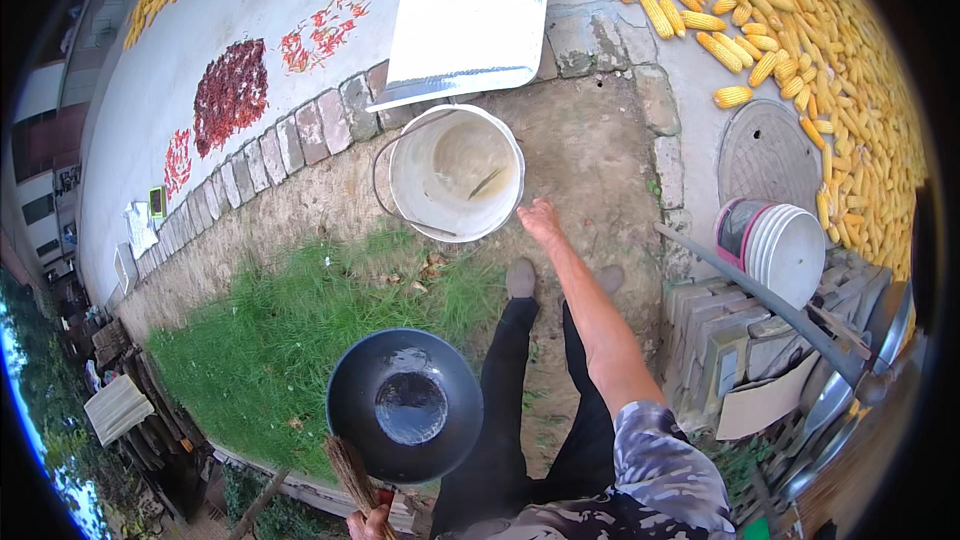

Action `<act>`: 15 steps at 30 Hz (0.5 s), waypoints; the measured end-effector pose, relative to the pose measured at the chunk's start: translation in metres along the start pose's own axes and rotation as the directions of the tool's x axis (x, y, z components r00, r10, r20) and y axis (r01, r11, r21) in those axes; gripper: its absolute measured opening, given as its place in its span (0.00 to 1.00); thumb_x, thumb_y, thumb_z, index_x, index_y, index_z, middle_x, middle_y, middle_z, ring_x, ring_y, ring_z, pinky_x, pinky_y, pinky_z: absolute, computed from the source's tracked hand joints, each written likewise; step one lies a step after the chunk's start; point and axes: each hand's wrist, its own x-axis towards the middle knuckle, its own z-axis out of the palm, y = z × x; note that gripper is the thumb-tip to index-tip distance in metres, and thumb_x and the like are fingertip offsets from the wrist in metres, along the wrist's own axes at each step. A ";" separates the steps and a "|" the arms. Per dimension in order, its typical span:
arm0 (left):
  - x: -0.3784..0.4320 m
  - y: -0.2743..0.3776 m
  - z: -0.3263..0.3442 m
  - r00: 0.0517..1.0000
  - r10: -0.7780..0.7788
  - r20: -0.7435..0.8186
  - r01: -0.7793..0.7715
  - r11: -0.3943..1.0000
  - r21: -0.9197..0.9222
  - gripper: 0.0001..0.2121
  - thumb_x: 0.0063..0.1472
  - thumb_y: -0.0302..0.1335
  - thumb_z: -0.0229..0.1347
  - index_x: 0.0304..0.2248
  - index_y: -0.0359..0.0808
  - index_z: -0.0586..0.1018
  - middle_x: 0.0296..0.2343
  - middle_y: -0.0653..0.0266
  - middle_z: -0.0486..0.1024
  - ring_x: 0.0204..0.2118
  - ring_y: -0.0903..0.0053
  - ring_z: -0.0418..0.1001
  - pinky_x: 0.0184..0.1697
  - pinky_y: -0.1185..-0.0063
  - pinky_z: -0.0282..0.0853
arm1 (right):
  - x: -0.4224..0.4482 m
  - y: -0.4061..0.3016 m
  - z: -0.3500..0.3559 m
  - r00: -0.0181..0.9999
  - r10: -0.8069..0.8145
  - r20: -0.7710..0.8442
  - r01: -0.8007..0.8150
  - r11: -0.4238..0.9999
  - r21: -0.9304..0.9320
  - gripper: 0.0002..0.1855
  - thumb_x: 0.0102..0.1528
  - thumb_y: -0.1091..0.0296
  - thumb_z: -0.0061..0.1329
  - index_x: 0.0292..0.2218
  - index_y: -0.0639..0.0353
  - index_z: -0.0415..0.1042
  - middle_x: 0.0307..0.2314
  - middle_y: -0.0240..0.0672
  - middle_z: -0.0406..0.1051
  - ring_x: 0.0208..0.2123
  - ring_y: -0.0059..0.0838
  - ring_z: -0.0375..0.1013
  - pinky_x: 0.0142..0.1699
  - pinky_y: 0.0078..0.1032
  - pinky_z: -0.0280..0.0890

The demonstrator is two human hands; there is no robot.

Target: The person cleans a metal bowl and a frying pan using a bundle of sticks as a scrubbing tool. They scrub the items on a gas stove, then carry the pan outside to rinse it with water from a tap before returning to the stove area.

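My right hand (540, 219) is curled at the lower right rim of a large white plastic bucket (409, 191), and its fingertips are partly hidden. A wire bail hangs over the bucket's left side. Inside, a little murky liquid and a dark sliver lie at the bottom. At the lower edge of the view my left hand (369, 523), partly cut off, grips a straw brush (351, 471). The brush's bristles overlap the rim of a dark wok (411, 409) with a wet sheen inside. A red piece, perhaps its handle, shows by my left hand.
Behind the bucket lies a shiny metal sheet (469, 22) across a brick border (289, 144). Corn cobs (780, 7) are heaped at right, near a striped bucket (784, 251). A grey pole (757, 296) juts over stacked bricks (712, 322). Grass (277, 345) grows left; chillies (232, 94) dry on concrete.
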 end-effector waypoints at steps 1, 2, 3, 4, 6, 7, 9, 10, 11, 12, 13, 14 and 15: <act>0.003 0.009 -0.004 0.999 -0.001 0.049 0.000 1.000 0.018 0.22 0.56 0.35 0.55 0.44 0.25 0.78 0.33 0.63 0.76 0.33 0.79 0.70 0.36 0.78 0.66 | 0.005 0.002 0.003 1.000 0.003 0.005 -0.003 1.000 0.008 0.34 0.50 0.57 0.57 0.52 0.72 0.64 0.46 0.53 0.71 0.49 0.44 0.71 0.52 0.32 0.66; 0.007 0.019 -0.008 0.995 -0.004 0.097 0.000 0.999 0.039 0.22 0.56 0.35 0.55 0.45 0.25 0.78 0.35 0.63 0.76 0.34 0.78 0.70 0.36 0.77 0.66 | 0.010 0.005 0.005 1.000 0.008 0.012 -0.008 1.000 0.016 0.37 0.51 0.57 0.57 0.54 0.74 0.61 0.48 0.54 0.69 0.51 0.44 0.69 0.54 0.32 0.65; 0.008 0.025 -0.008 0.991 -0.015 0.132 0.008 0.999 0.052 0.22 0.56 0.35 0.55 0.45 0.25 0.77 0.36 0.62 0.76 0.34 0.78 0.70 0.37 0.77 0.66 | 0.005 -0.002 0.012 1.000 -0.004 -0.021 0.004 1.000 -0.001 0.35 0.50 0.55 0.58 0.50 0.74 0.64 0.46 0.56 0.70 0.50 0.47 0.70 0.54 0.34 0.65; 0.006 0.032 0.001 0.994 0.043 0.097 -0.030 0.991 -0.133 0.21 0.56 0.33 0.54 0.46 0.26 0.77 0.35 0.63 0.76 0.33 0.78 0.70 0.36 0.77 0.66 | -0.002 -0.007 0.016 0.998 -0.012 -0.060 0.010 1.000 -0.023 0.34 0.49 0.53 0.58 0.47 0.75 0.66 0.44 0.58 0.71 0.50 0.50 0.70 0.54 0.36 0.65; 0.004 0.040 -0.001 0.992 0.006 0.123 0.006 0.995 -0.099 0.21 0.56 0.34 0.55 0.45 0.27 0.78 0.33 0.64 0.76 0.32 0.78 0.70 0.34 0.77 0.66 | -0.006 -0.019 0.022 0.995 -0.027 -0.092 0.030 0.999 0.034 0.31 0.48 0.54 0.58 0.41 0.76 0.69 0.40 0.59 0.73 0.46 0.54 0.72 0.50 0.39 0.67; 0.004 0.042 -0.002 0.990 -0.012 0.138 0.025 0.996 -0.090 0.21 0.56 0.34 0.56 0.45 0.27 0.78 0.33 0.64 0.76 0.32 0.78 0.70 0.34 0.77 0.66 | 0.006 -0.014 0.029 0.995 -0.045 -0.090 0.056 0.991 0.125 0.27 0.47 0.56 0.57 0.38 0.75 0.70 0.37 0.59 0.73 0.43 0.54 0.73 0.47 0.39 0.68; 0.012 0.054 0.007 0.997 -0.002 0.074 0.006 0.998 -0.060 0.21 0.55 0.34 0.57 0.44 0.28 0.78 0.33 0.64 0.76 0.32 0.78 0.70 0.34 0.77 0.66 | 0.031 0.004 0.034 0.992 -0.045 -0.117 0.080 0.947 0.311 0.20 0.46 0.60 0.56 0.32 0.73 0.72 0.31 0.58 0.75 0.36 0.54 0.76 0.41 0.40 0.69; 0.008 0.053 0.010 0.999 -0.013 0.029 0.014 0.998 -0.054 0.21 0.55 0.34 0.58 0.44 0.28 0.78 0.33 0.64 0.76 0.32 0.78 0.70 0.34 0.77 0.66 | 0.029 -0.001 0.038 0.993 -0.060 -0.101 0.085 0.962 0.261 0.19 0.47 0.61 0.54 0.32 0.72 0.73 0.30 0.58 0.75 0.35 0.52 0.76 0.40 0.39 0.69; 0.007 0.054 0.012 1.000 0.024 0.002 -0.024 0.996 -0.090 0.22 0.54 0.35 0.59 0.44 0.28 0.78 0.34 0.63 0.76 0.33 0.77 0.71 0.36 0.76 0.67 | 0.028 -0.007 0.042 0.994 -0.074 -0.086 0.091 0.973 0.211 0.18 0.47 0.61 0.52 0.31 0.72 0.73 0.29 0.58 0.74 0.34 0.49 0.76 0.39 0.39 0.68; 0.004 0.057 0.015 1.000 0.013 -0.010 -0.014 0.994 -0.112 0.22 0.54 0.35 0.59 0.44 0.28 0.77 0.34 0.63 0.76 0.35 0.76 0.71 0.38 0.76 0.67 | 0.024 -0.011 0.039 0.994 -0.087 -0.068 0.096 0.985 0.143 0.17 0.47 0.62 0.51 0.31 0.71 0.73 0.28 0.57 0.74 0.33 0.47 0.76 0.37 0.38 0.68; 0.005 0.061 0.018 1.000 0.004 -0.020 -0.007 0.991 -0.132 0.22 0.53 0.36 0.60 0.44 0.28 0.77 0.34 0.62 0.76 0.36 0.75 0.72 0.39 0.75 0.68 | 0.018 -0.017 0.039 0.974 -0.114 -0.198 0.150 0.973 0.178 0.14 0.44 0.66 0.48 0.25 0.73 0.71 0.21 0.56 0.72 0.26 0.49 0.74 0.32 0.39 0.67; 0.004 0.066 0.020 0.998 -0.026 -0.048 0.020 0.992 -0.124 0.24 0.53 0.37 0.60 0.45 0.28 0.77 0.35 0.61 0.76 0.39 0.74 0.72 0.43 0.74 0.67 | 0.008 -0.019 0.035 0.974 -0.097 -0.207 0.137 0.973 0.188 0.14 0.44 0.66 0.48 0.24 0.72 0.70 0.20 0.56 0.72 0.25 0.48 0.73 0.32 0.39 0.66; 0.007 0.075 0.021 0.999 -0.014 -0.047 0.008 0.993 -0.117 0.24 0.53 0.37 0.60 0.44 0.28 0.77 0.35 0.62 0.76 0.37 0.74 0.72 0.41 0.74 0.68 | 0.003 -0.012 0.027 0.970 -0.071 -0.232 0.118 0.973 0.197 0.14 0.44 0.65 0.49 0.23 0.72 0.69 0.20 0.55 0.72 0.25 0.48 0.73 0.31 0.39 0.66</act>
